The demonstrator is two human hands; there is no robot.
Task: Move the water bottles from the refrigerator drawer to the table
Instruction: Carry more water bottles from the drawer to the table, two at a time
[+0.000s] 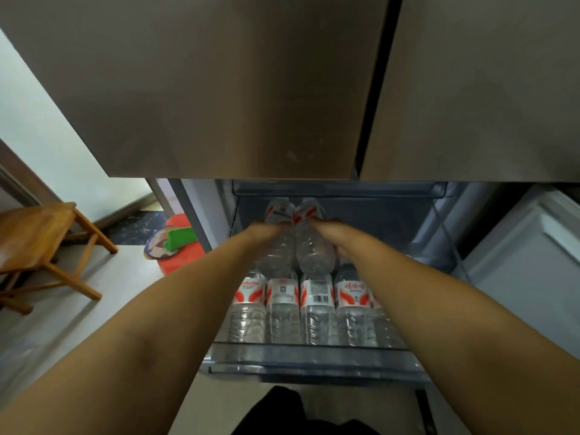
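The refrigerator drawer (309, 359) stands pulled out below the closed upper doors. Several clear water bottles (315, 309) with red and white labels lie side by side in its front half. Both my arms reach into the drawer. My left hand (266, 230) grips one bottle (277, 249) near its label. My right hand (329, 233) grips a second bottle (314, 249) right beside it. Both held bottles lie above the front row, their caps pointing toward the back. My fingers are mostly hidden behind the bottles.
A wooden stool (40, 246) stands on the floor at the left. A red bin (179, 243) with a green item on it sits beside the refrigerator. The steel upper doors (251, 89) overhang the drawer. A white appliance (527, 262) is at the right.
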